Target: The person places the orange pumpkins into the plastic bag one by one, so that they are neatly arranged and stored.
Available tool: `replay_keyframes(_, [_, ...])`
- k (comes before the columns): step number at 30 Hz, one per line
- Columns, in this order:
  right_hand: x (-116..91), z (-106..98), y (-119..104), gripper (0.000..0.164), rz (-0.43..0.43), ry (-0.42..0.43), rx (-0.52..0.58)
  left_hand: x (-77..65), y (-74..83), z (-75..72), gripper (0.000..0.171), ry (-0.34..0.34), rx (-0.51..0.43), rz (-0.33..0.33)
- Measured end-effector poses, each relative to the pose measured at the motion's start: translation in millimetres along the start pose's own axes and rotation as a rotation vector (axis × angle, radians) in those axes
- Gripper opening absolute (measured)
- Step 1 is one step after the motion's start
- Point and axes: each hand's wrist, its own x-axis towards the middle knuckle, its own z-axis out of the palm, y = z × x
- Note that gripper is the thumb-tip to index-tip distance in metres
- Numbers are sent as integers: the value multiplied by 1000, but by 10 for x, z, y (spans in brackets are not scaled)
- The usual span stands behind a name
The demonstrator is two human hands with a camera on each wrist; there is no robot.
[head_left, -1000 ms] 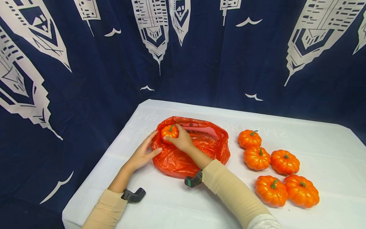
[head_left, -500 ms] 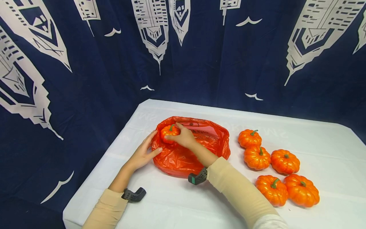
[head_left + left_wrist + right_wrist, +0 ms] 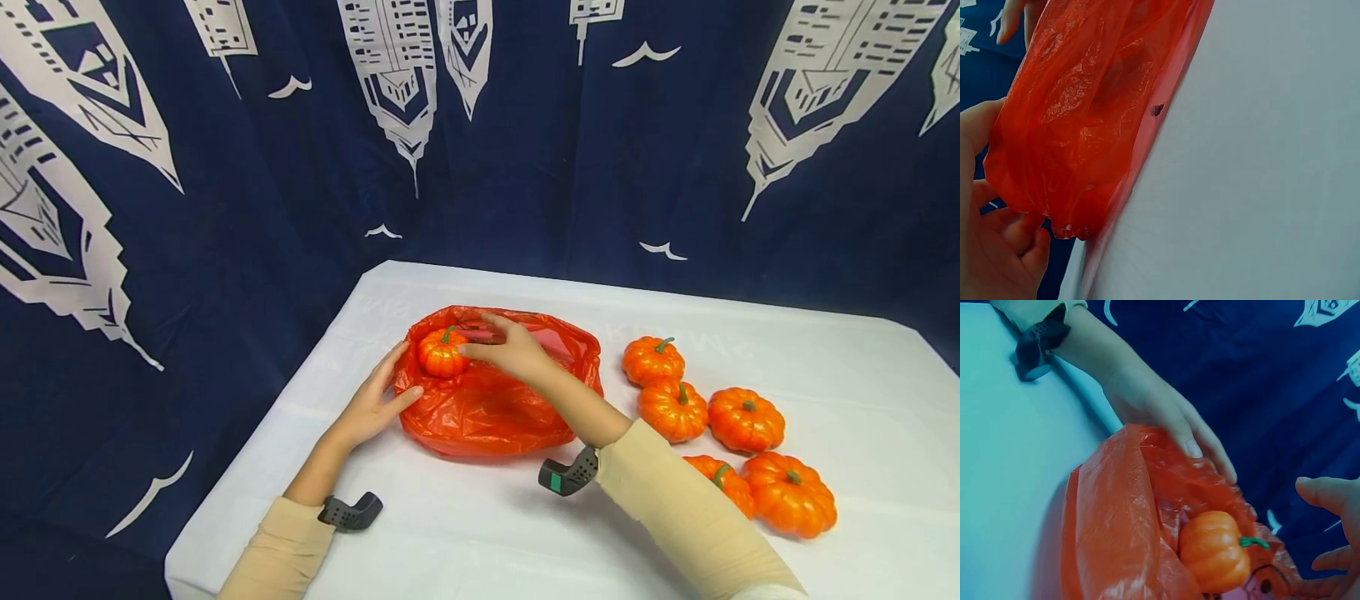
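Observation:
A small orange pumpkin [image 3: 442, 353] with a green stem sits inside the left end of a red plastic bag [image 3: 487, 421], whose mouth gapes upward. The right hand [image 3: 513, 346] hovers over the bag's opening just right of this pumpkin, thumb and fingers spread with nothing between them. At the bag's left side, the left hand [image 3: 371, 404] rests against the outer wall, its fingers extended and its thumb near the front rim. The left wrist view shows the thumb and fingers of this hand [image 3: 997, 250] around the bag's end, the fingers slightly bent.
To the right of the bag lie several more orange pumpkins [image 3: 746, 419], one partly hidden by the right sleeve [image 3: 682, 508]. Both wrists carry black camera mounts [image 3: 351, 511]. A white-covered table [image 3: 450, 533] stands before a dark blue curtain [image 3: 525, 192] with white prints.
The right hand has let go of the small pumpkin and drawn back to the right, its fingers spreading. The pumpkin stays in the bag. The left hand has hardly moved.

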Motion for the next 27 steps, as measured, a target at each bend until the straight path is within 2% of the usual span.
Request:
replay_keyframes(4, [-161,-134,6,83,-62,-1,0,-3,5,5,72,4,-24,-11])
replay_keyframes(10, [-432,-297,115,81,-151,83,-31,-7,8,5,72,5,-26,-13])
replay_keyframes(19, [-733,-548,353,74,-225,128,76,-27,-15,8,70,7,-23,-9])
replay_keyframes(27, [-945,-746,441,64,-303,191,154,-5,-20,10,72,1,-26,-10])
